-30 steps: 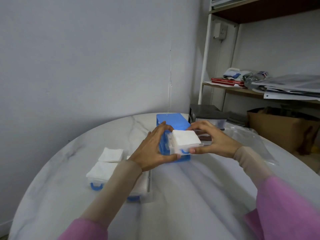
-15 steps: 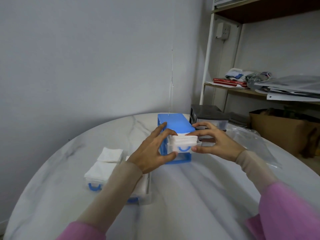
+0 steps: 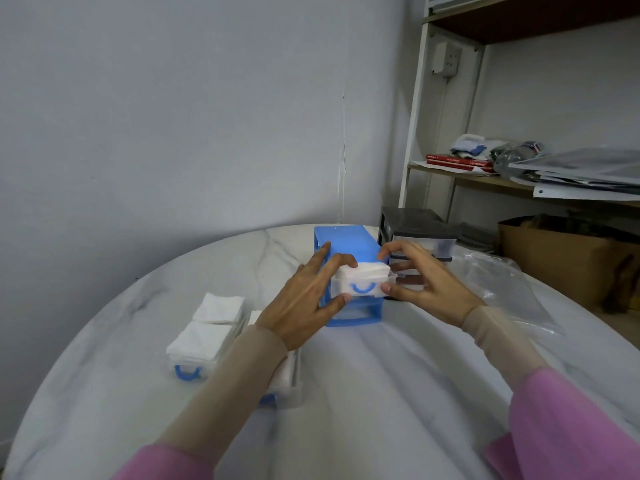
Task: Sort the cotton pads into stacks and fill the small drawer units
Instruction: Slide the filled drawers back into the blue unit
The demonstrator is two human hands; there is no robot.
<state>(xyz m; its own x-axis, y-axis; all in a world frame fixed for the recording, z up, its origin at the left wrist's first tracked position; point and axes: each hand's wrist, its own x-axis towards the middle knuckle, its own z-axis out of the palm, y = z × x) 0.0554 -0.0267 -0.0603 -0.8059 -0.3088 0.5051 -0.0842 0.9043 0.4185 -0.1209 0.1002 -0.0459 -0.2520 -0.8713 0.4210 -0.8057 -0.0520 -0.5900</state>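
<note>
Drawer [image 3: 362,285] of cotton pads [image 3: 363,269] now deeper inside blue unit [image 3: 346,241], pinched between fingers of both hands [image 3: 304,299] [image 3: 429,289].

Filled drawer [image 3: 362,285] sits partway in the drawer unit [image 3: 346,244]; two more drawers [image 3: 197,351] lie left.

red books [image 3: 459,162] on shelf, white spine lettering too small to read

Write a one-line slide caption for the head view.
Both hands, left and right, hold a clear drawer of cotton pads at the blue drawer unit.
</note>
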